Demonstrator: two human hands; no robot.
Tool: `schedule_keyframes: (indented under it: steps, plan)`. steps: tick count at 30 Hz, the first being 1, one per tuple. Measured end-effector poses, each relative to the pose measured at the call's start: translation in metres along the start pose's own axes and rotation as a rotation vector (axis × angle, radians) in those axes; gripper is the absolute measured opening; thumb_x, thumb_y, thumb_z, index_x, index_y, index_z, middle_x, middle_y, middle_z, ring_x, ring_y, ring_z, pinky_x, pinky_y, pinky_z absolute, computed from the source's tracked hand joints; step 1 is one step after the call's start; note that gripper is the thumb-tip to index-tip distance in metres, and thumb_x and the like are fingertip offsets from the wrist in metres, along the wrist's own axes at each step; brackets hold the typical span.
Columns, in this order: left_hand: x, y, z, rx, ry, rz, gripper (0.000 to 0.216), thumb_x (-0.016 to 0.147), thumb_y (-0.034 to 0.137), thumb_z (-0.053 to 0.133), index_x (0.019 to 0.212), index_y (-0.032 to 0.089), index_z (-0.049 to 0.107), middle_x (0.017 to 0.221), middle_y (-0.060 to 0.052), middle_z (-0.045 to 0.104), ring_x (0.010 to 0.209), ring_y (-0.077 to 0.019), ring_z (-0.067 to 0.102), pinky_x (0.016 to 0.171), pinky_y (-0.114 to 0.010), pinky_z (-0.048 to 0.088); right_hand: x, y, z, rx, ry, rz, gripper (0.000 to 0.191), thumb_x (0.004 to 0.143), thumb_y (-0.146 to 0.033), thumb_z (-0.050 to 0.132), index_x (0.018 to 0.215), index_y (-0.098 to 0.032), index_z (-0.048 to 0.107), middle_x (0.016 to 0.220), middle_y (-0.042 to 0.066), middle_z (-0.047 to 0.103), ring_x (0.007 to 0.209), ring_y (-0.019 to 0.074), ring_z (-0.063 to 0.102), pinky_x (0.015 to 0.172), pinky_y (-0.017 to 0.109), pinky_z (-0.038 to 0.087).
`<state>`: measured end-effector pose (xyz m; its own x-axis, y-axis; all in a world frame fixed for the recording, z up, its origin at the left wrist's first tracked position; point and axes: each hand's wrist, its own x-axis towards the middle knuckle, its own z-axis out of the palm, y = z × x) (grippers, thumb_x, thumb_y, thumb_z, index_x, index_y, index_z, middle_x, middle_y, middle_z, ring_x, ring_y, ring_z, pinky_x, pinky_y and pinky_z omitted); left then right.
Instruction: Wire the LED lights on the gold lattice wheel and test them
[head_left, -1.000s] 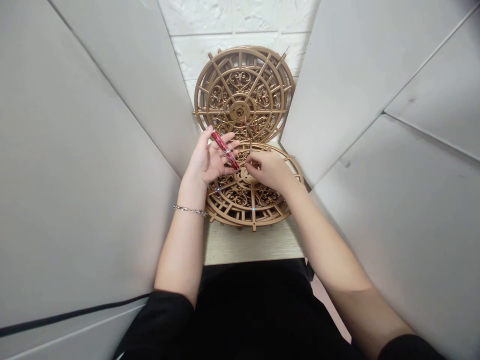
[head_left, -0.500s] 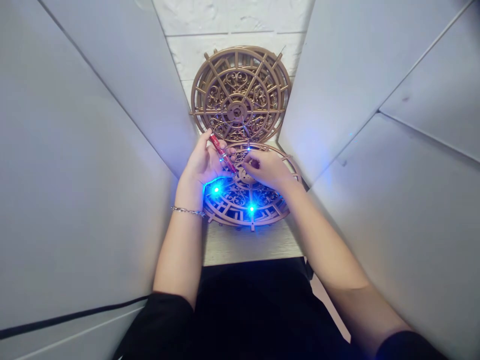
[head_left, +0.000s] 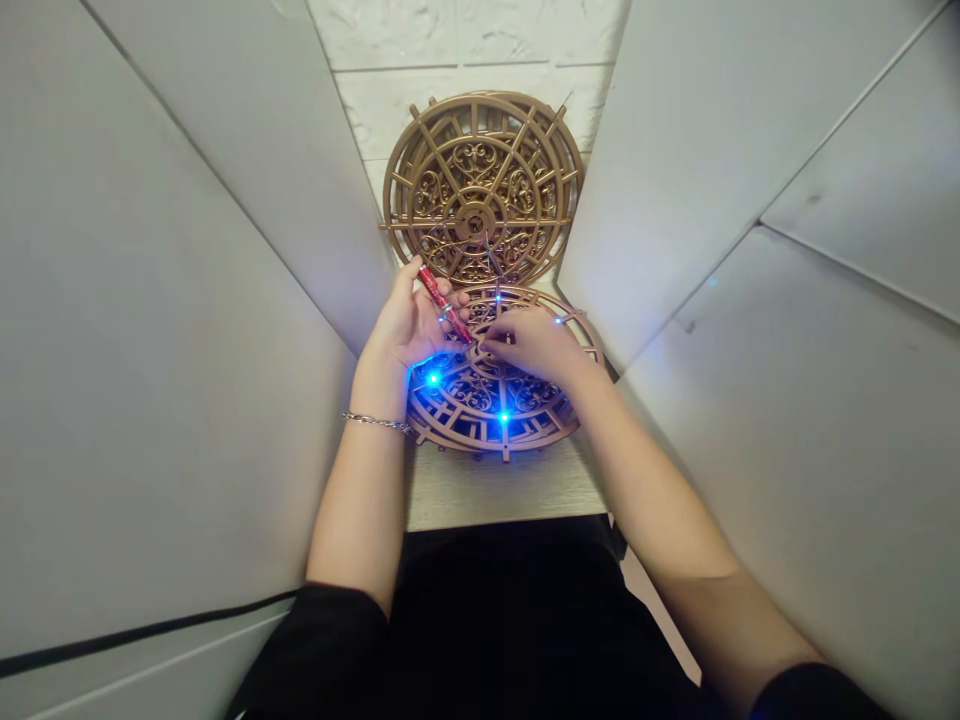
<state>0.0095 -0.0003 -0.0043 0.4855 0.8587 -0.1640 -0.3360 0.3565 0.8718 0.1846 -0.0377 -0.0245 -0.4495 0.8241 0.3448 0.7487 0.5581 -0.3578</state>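
Left hand (head_left: 411, 325) holding red cylinder (head_left: 444, 303) | right hand (head_left: 536, 343) pinched narrow over near gold frame (head_left: 505, 392), anything inside I can't tell | 2 bright blue lights (head_left: 504, 417) on frame

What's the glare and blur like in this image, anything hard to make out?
Head view: blue lights flare on the front grille and tint the left hand's lower edge; head view: faint blue spill shows on the right-hand panel; head view: markings on the red stick are too soft to read.
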Motion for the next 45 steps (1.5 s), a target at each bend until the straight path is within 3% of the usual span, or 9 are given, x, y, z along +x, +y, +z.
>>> schedule_keyframes:
  steps: [5,11,17,21,27,31,35,39,45]
  plan:
    - [-0.003,0.000,0.004,-0.021,0.003,-0.005,0.045,0.079,0.059,0.028,0.065,0.018,0.042,0.068,0.000,0.058,0.061,-0.0109,0.058,0.061,-0.030,0.047,-0.001,0.003,0.000,0.078,0.187,0.101,0.018,0.079,-0.028,0.050,0.070,-0.017,0.061,0.065,0.000,0.059,0.060,0.0099,0.047,0.059,0.024,0.031]
    - [-0.010,-0.002,0.012,0.149,-0.227,-0.120,0.052,0.080,0.061,0.023,0.062,0.017,0.043,0.064,-0.002,0.055,0.063,-0.0144,0.058,0.055,-0.029,0.047,0.000,-0.002,-0.007,0.443,0.436,0.164,0.020,0.083,-0.032,0.043,0.078,-0.018,0.056,0.069,-0.001,0.053,0.063,0.0089,0.046,0.060,0.023,0.035]
    - [-0.014,-0.006,0.015,0.317,-0.368,-0.196,0.051,0.079,0.061,0.027,0.061,0.016,0.046,0.059,-0.002,0.049,0.062,-0.0144,0.055,0.053,-0.027,0.045,0.002,-0.004,-0.008,1.052,0.239,0.153,0.029,0.074,-0.047,0.054,0.086,-0.020,0.054,0.059,-0.006,0.043,0.042,0.0035,0.034,0.041,0.018,0.032]
    - [-0.015,-0.008,0.015,0.346,-0.417,-0.185,0.050,0.079,0.060,0.031,0.062,0.016,0.047,0.060,-0.001,0.047,0.061,-0.0132,0.053,0.052,-0.025,0.043,0.001,-0.008,-0.012,1.177,0.168,0.196,0.038,0.067,-0.045,0.063,0.094,-0.019,0.056,0.057,-0.008,0.043,0.038,0.0008,0.025,0.036,0.017,0.026]
    - [-0.015,-0.009,0.015,0.353,-0.436,-0.162,0.048,0.078,0.060,0.034,0.063,0.016,0.048,0.059,-0.002,0.046,0.061,-0.0132,0.052,0.048,-0.023,0.041,0.000,-0.010,-0.012,1.243,0.049,0.241,0.040,0.069,-0.046,0.061,0.097,-0.016,0.060,0.053,-0.008,0.045,0.035,-0.0001,0.020,0.033,0.018,0.019]
    - [-0.014,-0.011,0.015,0.365,-0.443,-0.154,0.046,0.078,0.058,0.035,0.064,0.017,0.049,0.061,-0.002,0.046,0.059,-0.0123,0.050,0.047,-0.022,0.040,0.001,-0.013,-0.009,1.329,0.098,0.232,0.034,0.067,-0.043,0.064,0.091,-0.019,0.061,0.047,-0.010,0.038,0.034,0.0001,0.019,0.034,0.018,0.019]
    - [-0.015,-0.012,0.018,0.332,-0.392,-0.133,0.036,0.080,0.052,0.039,0.070,0.019,0.049,0.063,0.000,0.044,0.058,-0.0114,0.048,0.047,-0.024,0.041,0.003,-0.016,-0.006,1.331,0.155,0.256,0.031,0.063,-0.042,0.067,0.080,-0.017,0.062,0.045,-0.010,0.042,0.034,0.0009,0.026,0.034,0.018,0.024]
    - [-0.015,-0.011,0.018,0.352,-0.390,-0.179,0.046,0.079,0.059,0.034,0.063,0.018,0.048,0.062,-0.001,0.042,0.058,-0.0115,0.048,0.047,-0.023,0.040,0.004,-0.018,-0.005,1.313,0.190,0.248,0.028,0.063,-0.041,0.067,0.076,-0.016,0.064,0.042,-0.008,0.043,0.035,0.0016,0.033,0.035,0.017,0.026]
    - [-0.014,-0.008,0.017,0.380,-0.398,-0.238,0.057,0.075,0.068,0.025,0.057,0.017,0.046,0.057,-0.003,0.044,0.058,-0.0143,0.050,0.047,-0.025,0.039,0.004,-0.018,-0.004,1.320,0.240,0.233,0.025,0.062,-0.039,0.068,0.074,-0.017,0.065,0.057,-0.005,0.054,0.041,0.0014,0.039,0.036,0.016,0.030]
